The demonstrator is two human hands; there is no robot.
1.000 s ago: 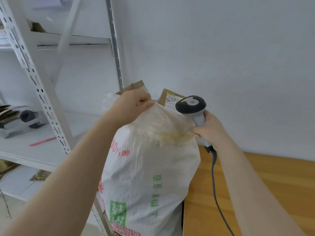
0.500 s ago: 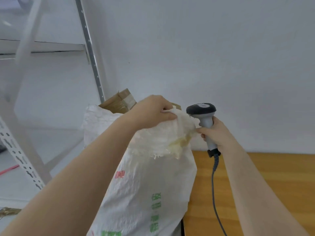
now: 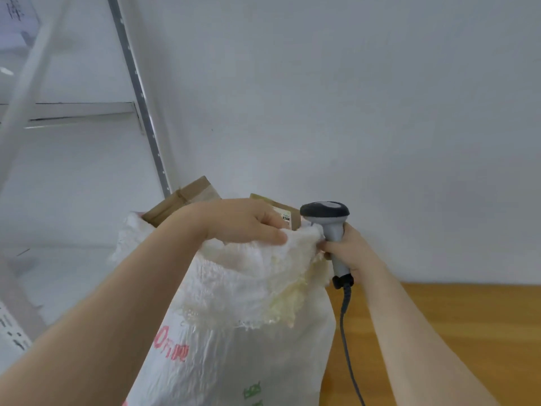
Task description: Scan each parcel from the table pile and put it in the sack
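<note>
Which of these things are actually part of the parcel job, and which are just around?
In the job: sack; taped parcel and labelled parcel in it; scanner; left hand gripping the sack's rim; right hand holding the scanner; table.
Just around: metal shelving; wall.

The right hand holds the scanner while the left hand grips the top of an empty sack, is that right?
Not quite: the sack is not empty. The head view shows cardboard parcels sticking out of its mouth. The right hand does hold the scanner, and the left hand grips the sack's top.
</note>
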